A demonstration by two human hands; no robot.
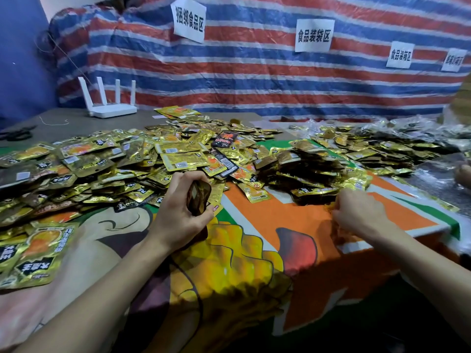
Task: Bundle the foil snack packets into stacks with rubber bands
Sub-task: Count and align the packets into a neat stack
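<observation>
Gripping a small stack of foil packets in the left hand, fingers and thumb wrapped round it, just above the printed cloth. Holding the right hand with fingers curled at the near edge of a dark pile; cannot tell whether pinching a rubber band. Probably stack gathered, banding next: calls for stretching a band over it without fanning. Beyond, leaving loose packets heaped across the tabletop, router farthest.

**Dim room, glinting foil**

Soft light from above leaves glare on the foil packets and deep shadow along the near edge of the tablecloth. The right hand is smeared by motion blur. Wide-angle distortion bows the striped tarp and stretches the left and right margins.
</observation>
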